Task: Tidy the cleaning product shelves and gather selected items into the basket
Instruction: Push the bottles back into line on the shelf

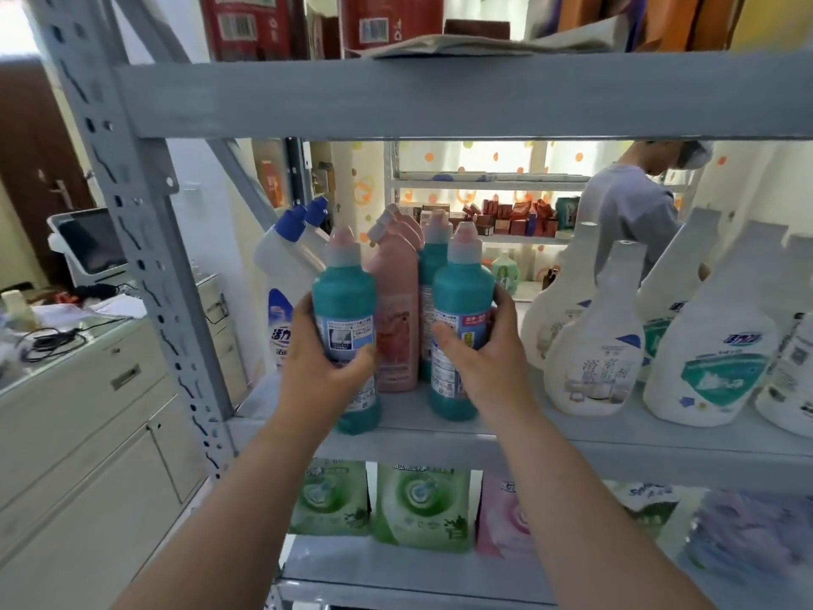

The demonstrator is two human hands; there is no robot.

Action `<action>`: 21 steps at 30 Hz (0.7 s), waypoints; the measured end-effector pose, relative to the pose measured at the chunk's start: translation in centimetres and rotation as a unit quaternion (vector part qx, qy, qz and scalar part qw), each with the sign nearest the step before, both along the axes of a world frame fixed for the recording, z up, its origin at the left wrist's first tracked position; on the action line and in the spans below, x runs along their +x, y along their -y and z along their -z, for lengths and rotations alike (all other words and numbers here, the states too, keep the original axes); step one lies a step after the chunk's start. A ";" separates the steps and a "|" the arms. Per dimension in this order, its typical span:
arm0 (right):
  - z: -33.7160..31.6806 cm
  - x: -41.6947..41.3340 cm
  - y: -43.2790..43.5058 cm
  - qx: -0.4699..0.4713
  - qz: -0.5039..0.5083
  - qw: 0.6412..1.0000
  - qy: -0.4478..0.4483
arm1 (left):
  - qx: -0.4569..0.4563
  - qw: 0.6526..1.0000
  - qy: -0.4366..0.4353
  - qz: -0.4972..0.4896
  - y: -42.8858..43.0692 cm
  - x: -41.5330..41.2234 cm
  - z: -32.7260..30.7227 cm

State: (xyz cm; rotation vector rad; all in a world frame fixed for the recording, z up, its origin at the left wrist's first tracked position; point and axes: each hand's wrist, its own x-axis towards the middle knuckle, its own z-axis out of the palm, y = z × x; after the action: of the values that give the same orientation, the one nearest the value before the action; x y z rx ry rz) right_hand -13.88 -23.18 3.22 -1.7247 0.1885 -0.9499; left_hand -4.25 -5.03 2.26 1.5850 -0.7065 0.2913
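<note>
Two teal bottles with pink caps stand at the front of the grey middle shelf [572, 442]. My left hand [319, 367] grips the left teal bottle [345, 297] around its label. My right hand [484, 358] grips the right teal bottle [462, 292] the same way. Both bottles are upright, their bases at the shelf's front edge. Behind them stand pink bottles [396, 301] and a third teal bottle [433, 253]. White bottles with blue caps [286, 257] lean at the left. No basket is in view.
White spray refill bottles [594, 345] fill the shelf's right side. Green and pink refill pouches [422, 504] sit on the shelf below. Red boxes [246, 24] stand on the top shelf. Another person [629, 209] works at a far rack. A counter with drawers [88, 389] stands left.
</note>
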 end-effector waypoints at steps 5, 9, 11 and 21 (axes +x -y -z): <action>-0.8 0.6 -0.2 -0.003 -0.004 0.999 -0.041 | 0.015 0.999 -0.041 -0.002 -0.4 0.8 3.2; -4.5 -0.3 0.8 0.008 0.011 1.000 -0.012 | 0.022 0.999 -0.028 0.003 -0.5 1.4 3.6; -8.0 0.9 2.5 0.015 0.034 0.999 -0.024 | 0.017 1.000 -0.024 0.007 -0.5 1.6 3.7; -15.3 6.4 7.0 -0.169 -0.081 0.932 -0.310 | 0.009 0.999 -0.043 0.013 -0.5 1.9 4.1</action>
State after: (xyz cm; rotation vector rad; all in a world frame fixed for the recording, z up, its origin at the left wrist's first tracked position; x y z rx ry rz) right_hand -7.51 -30.21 18.50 -2.2865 0.2988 -0.2977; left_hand -2.39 -4.56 -1.81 1.5949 -0.6651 0.1974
